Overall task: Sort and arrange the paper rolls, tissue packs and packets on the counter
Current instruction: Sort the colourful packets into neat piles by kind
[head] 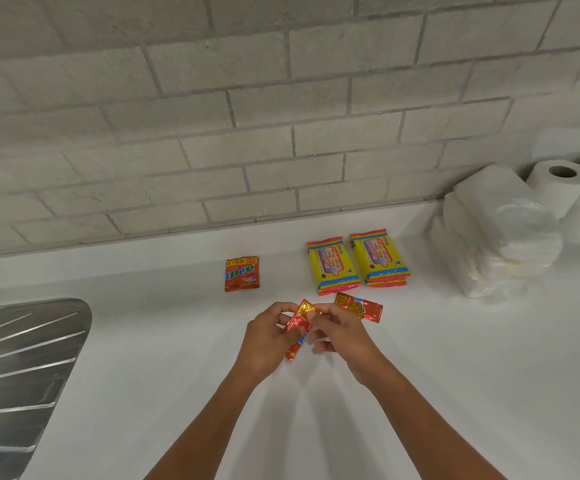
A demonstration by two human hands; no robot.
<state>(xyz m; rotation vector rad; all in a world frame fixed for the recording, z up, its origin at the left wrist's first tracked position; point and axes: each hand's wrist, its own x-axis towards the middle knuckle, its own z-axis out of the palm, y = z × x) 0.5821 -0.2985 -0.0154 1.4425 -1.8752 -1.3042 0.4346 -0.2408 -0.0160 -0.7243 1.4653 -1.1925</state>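
Both hands meet above the middle of the white counter (184,341). My left hand (267,337) and my right hand (342,336) pinch the same crumpled red packet (299,323) between them. A second red packet (363,306) lies just beyond my right hand. A third red packet (242,273) lies flat further left. Two stacks of yellow wipe packs (333,266) (378,259) sit side by side behind the hands. White tissue packs (499,233) are piled at the right, with paper rolls (558,185) behind them against the wall.
A steel sink drainboard (18,375) takes up the left edge of the counter. A grey brick-tiled wall (281,116) runs along the back.
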